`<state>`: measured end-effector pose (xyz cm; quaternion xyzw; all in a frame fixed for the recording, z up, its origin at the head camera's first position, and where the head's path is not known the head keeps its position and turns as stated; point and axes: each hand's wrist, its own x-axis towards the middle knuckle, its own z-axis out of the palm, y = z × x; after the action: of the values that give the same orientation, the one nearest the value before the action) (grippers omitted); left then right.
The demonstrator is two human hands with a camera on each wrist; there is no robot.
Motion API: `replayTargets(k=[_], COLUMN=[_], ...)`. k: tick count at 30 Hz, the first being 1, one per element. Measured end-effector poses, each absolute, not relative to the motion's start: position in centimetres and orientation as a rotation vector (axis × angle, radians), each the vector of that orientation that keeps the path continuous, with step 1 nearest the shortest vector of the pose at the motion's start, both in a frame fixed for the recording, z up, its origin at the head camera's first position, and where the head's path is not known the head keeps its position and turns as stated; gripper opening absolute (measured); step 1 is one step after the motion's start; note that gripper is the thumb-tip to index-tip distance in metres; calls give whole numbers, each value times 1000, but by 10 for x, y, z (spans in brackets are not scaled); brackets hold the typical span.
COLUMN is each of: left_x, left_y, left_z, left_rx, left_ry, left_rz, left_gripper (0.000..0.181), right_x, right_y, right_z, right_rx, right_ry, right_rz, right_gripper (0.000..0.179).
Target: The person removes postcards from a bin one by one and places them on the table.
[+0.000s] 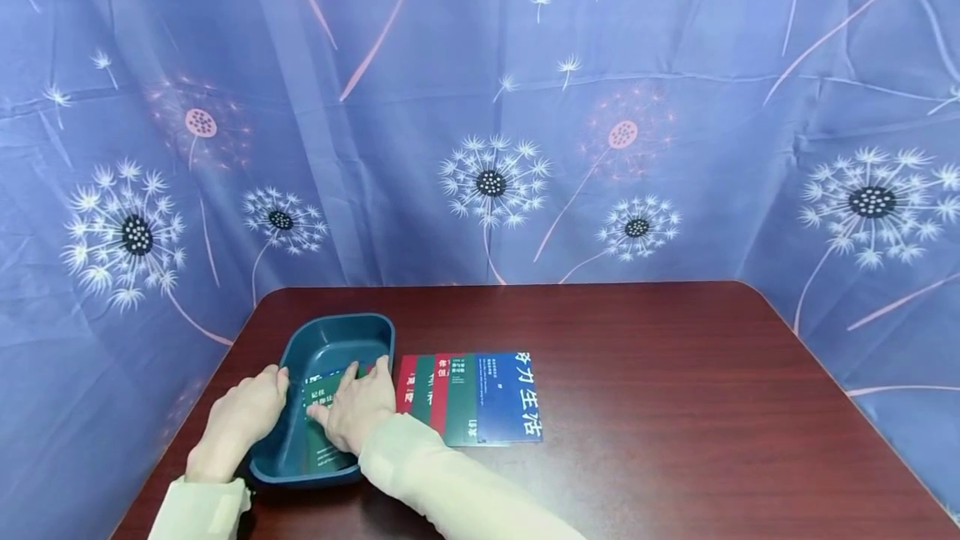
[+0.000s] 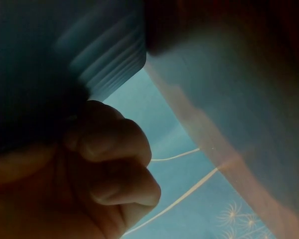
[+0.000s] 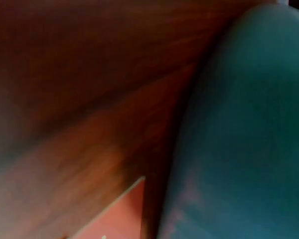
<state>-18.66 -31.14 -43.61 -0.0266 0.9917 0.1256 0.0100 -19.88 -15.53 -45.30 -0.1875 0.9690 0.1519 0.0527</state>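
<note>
A dark teal plastic basin [image 1: 337,348] with rounded corners sits on the left part of the table. My left hand [image 1: 242,413] grips its left rim; in the left wrist view the curled fingers [image 2: 124,144] show beside the basin's ridged side [image 2: 107,57]. Inside the basin lie green cards [image 1: 321,450] with white lettering, a bit of blue and red showing at their far end. Over them rests my right hand [image 1: 363,407], fingers extended and thumb spread, covering part of the top card. The basin's outer wall [image 3: 254,124] fills the right of the right wrist view.
Right of the basin, several overlapping red, green and blue cards [image 1: 510,398] lie in a row on the reddish-brown wooden table [image 1: 675,407]. One red card corner [image 3: 122,214] appears in the right wrist view. A blue dandelion-print curtain [image 1: 405,215] hangs behind and along both sides.
</note>
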Motion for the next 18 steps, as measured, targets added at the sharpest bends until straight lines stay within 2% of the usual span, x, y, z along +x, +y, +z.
replayTargets(k=[9,18], left_x=[-186,-188], left_y=[-313,-312], left_z=[-435,-437], left_rx=[-87,-104], left_ry=[3098,3072], left_rz=[400,402], left_gripper=[35,38], right_x=[-197,-198], right_y=[-157,-149], right_z=[-454,-454], right_rx=[-584,-654], right_ry=[2941,3048], right_rz=[487,408], right_gripper=[100,101])
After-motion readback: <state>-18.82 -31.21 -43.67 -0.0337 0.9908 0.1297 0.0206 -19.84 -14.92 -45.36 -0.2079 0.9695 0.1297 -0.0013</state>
